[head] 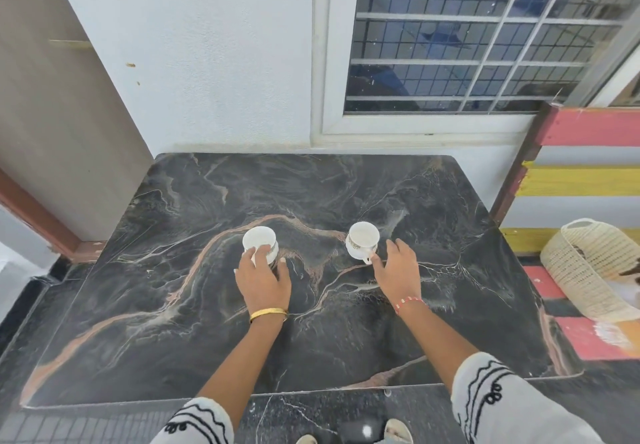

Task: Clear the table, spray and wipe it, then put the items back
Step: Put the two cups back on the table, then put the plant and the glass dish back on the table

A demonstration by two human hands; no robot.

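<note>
Seemingly mid-step, either clearing or replacing, the left hand (262, 277) grips the left cup (260, 243) while the right hand's (396, 269) loose fingers touch the right cup's (362, 243) handle on the tabletop (173, 305); next needs firm holds.

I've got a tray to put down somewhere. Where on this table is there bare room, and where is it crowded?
The marble table is bare across the far strip under the window, and along both side edges. The middle is crowded: the left hand grips the left cup, the right hand touches the right cup. Both forearms cross the near middle.
</note>
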